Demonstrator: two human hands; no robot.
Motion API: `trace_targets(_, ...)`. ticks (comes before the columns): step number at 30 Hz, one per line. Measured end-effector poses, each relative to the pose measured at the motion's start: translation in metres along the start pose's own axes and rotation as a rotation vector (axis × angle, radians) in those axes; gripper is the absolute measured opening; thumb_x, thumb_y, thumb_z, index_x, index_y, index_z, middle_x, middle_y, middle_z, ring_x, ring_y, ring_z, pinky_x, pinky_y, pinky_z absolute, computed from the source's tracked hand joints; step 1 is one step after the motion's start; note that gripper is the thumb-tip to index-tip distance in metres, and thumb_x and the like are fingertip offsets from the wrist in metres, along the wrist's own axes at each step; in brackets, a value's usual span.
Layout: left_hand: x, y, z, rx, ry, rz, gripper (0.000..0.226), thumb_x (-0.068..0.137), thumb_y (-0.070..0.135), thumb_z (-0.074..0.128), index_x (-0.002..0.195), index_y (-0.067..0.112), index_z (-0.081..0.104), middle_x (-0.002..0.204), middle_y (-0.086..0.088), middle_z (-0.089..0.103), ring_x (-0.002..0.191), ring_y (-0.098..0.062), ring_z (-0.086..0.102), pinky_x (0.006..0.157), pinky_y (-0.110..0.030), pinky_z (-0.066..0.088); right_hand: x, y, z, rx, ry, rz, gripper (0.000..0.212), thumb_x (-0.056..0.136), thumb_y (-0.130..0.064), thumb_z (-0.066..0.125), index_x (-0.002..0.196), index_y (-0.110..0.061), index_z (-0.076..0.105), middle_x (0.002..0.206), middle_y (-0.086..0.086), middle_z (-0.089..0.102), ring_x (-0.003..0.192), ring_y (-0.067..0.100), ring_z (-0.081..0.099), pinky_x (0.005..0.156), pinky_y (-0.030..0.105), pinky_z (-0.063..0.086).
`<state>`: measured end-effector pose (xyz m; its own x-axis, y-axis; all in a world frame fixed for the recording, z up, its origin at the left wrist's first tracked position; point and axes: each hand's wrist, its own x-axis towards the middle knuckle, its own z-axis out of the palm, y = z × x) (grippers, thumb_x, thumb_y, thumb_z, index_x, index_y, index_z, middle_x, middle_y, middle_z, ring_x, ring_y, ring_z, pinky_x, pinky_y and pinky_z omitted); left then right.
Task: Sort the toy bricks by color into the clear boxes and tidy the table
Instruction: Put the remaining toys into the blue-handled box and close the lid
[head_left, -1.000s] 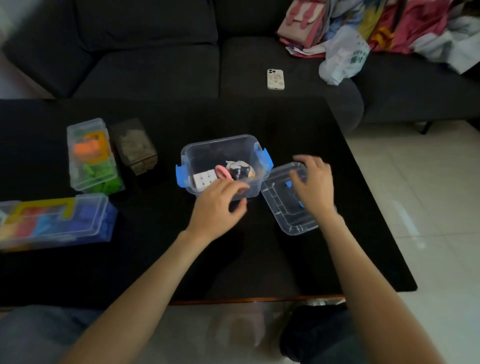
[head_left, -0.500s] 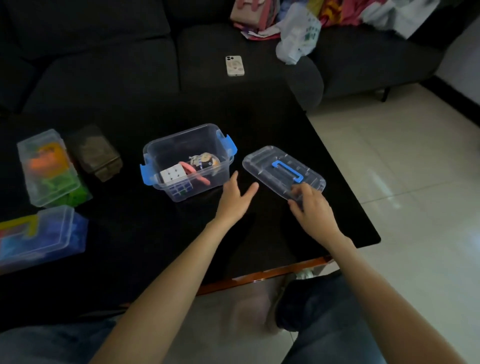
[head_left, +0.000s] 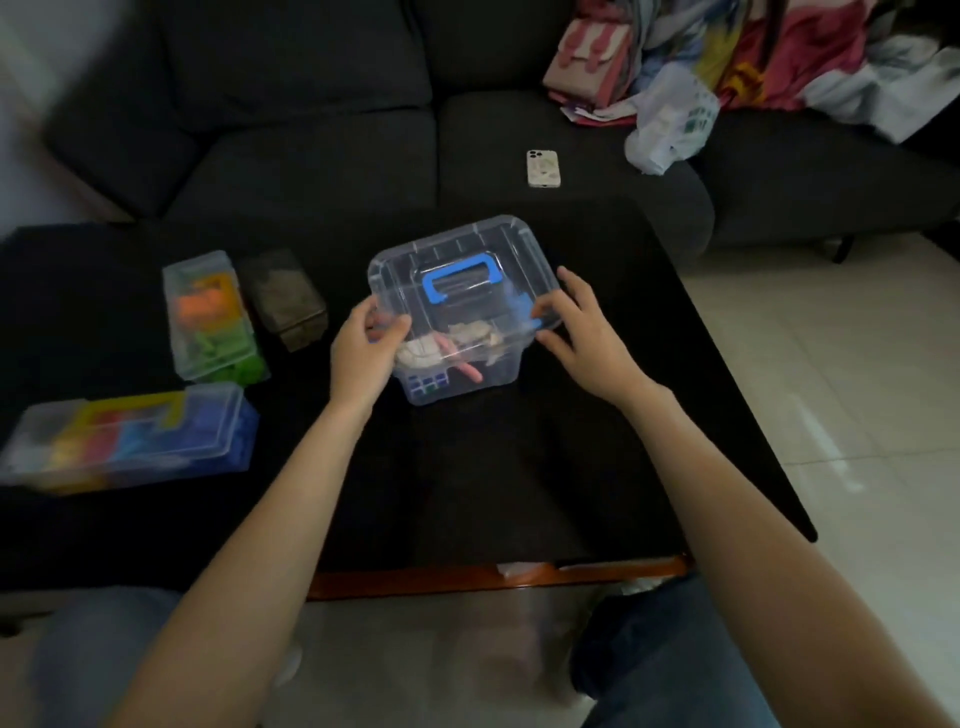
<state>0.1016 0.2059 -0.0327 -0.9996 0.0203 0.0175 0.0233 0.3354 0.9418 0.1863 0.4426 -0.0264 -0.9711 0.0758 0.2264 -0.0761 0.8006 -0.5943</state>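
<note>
Three clear boxes are seen on the black table (head_left: 519, 467): two closed ones at the left of the frame, filled with coloured bricks (head_left: 124, 436), and a central box (head_left: 457, 364). Over it a clear lid (head_left: 462, 280) with a blue handle is held tilted, pinched by the left hand (head_left: 363, 353) and gripped at its edge by the right hand (head_left: 582, 332).
</note>
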Motion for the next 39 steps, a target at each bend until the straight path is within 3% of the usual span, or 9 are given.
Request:
trace_targets(5, 0.042, -0.032, -0.008, 0.318, -0.11, -0.012, 0.052, 0.089, 0.055, 0.044, 0.134, 0.03, 0.048, 0.135, -0.005, 0.051, 0.121, -0.022, 0.05, 0.1, -0.047, 0.043, 0.036, -0.005, 0.026, 0.078, -0.045, 0.101, 0.021, 0.088, -0.021, 0.061, 0.107, -0.027, 0.055, 0.144, 0.002, 0.039, 0.139, 0.017, 0.03, 0.109, 0.035, 0.032)
trace_targets(10, 0.048, -0.036, -0.003, 0.231, -0.121, -0.092, 0.047, 0.088, 0.04, 0.056, 0.131, 0.023, 0.052, 0.126, -0.002, 0.059, 0.115, -0.02, 0.055, 0.1, -0.043, 0.044, 0.05, -0.001, 0.037, 0.198, 0.105, 0.376, 0.026, 0.092, -0.031, 0.057, 0.115, -0.019, 0.056, 0.112, -0.001, 0.059, 0.095, 0.009, 0.056, 0.076, 0.024, 0.045)
trace_targets(16, 0.049, -0.05, -0.005, 0.311, -0.097, -0.063, 0.063, 0.084, 0.032, 0.066, 0.141, 0.025, 0.04, 0.141, -0.004, 0.044, 0.131, -0.023, 0.039, 0.108, -0.046, 0.035, 0.064, 0.008, 0.044, 0.059, 0.08, 0.522, 0.023, 0.087, -0.024, 0.063, 0.108, -0.02, 0.055, 0.113, 0.006, 0.057, 0.096, 0.017, 0.057, 0.078, 0.029, 0.048)
trace_targets(20, 0.039, -0.049, 0.001, -0.008, 0.01, -0.267, 0.079, 0.079, 0.027, 0.073, 0.145, 0.026, 0.03, 0.149, -0.006, 0.031, 0.134, -0.024, 0.036, 0.107, -0.042, 0.034, 0.072, 0.009, 0.049, 0.2, 0.066, 0.679, 0.052, 0.084, -0.02, 0.065, 0.13, -0.023, 0.04, 0.132, 0.011, 0.044, 0.116, 0.028, 0.05, 0.092, 0.039, 0.046)
trace_targets(23, 0.028, -0.051, 0.009, -0.41, 0.048, -0.499, 0.071, 0.079, 0.025, 0.073, 0.141, 0.018, 0.038, 0.133, -0.009, 0.054, 0.11, -0.019, 0.058, 0.09, -0.035, 0.051, 0.08, 0.003, 0.044, 0.554, 0.058, 0.871, 0.072, 0.082, -0.01, 0.067, 0.143, -0.019, 0.03, 0.137, 0.013, 0.045, 0.11, 0.026, 0.057, 0.089, 0.039, 0.051)
trace_targets(26, 0.024, -0.053, 0.018, -0.343, 0.148, -0.393, 0.047, 0.082, 0.024, 0.07, 0.126, 0.02, 0.055, 0.118, -0.003, 0.063, 0.095, -0.01, 0.062, 0.082, -0.03, 0.054, 0.076, 0.0, 0.048, 0.47, 0.124, 0.803, 0.06, 0.084, -0.008, 0.065, 0.138, -0.015, 0.041, 0.133, 0.009, 0.052, 0.104, 0.018, 0.057, 0.083, 0.032, 0.051)
trace_targets(33, 0.02, -0.052, 0.019, 0.115, 0.179, -0.147, 0.045, 0.09, 0.032, 0.059, 0.134, 0.026, 0.05, 0.13, -0.001, 0.05, 0.106, -0.012, 0.057, 0.09, -0.029, 0.047, 0.058, -0.009, 0.057, 0.203, 0.173, 0.578, 0.046, 0.09, -0.013, 0.059, 0.135, -0.017, 0.048, 0.129, 0.006, 0.057, 0.107, 0.017, 0.061, 0.091, 0.037, 0.053)
trace_targets(37, 0.042, -0.049, -0.002, 0.294, 0.157, -0.059, 0.043, 0.093, 0.03, 0.054, 0.135, 0.021, 0.049, 0.133, -0.003, 0.053, 0.116, -0.016, 0.055, 0.095, -0.03, 0.042, 0.034, -0.018, 0.055, 0.136, 0.104, 0.477, 0.032, 0.081, -0.027, 0.071, 0.105, -0.02, 0.053, 0.108, 0.003, 0.06, 0.085, 0.009, 0.058, 0.065, 0.019, 0.045)
trace_targets(39, 0.062, -0.048, -0.013, 0.355, 0.1, -0.005, 0.04, 0.094, 0.029, 0.053, 0.133, 0.019, 0.051, 0.131, -0.002, 0.057, 0.118, -0.016, 0.055, 0.1, -0.033, 0.042, 0.017, -0.025, 0.056, -0.041, 0.066, 0.291, 0.032, 0.077, -0.042, 0.071, 0.096, -0.025, 0.052, 0.107, -0.001, 0.058, 0.096, 0.011, 0.055, 0.073, 0.021, 0.043)
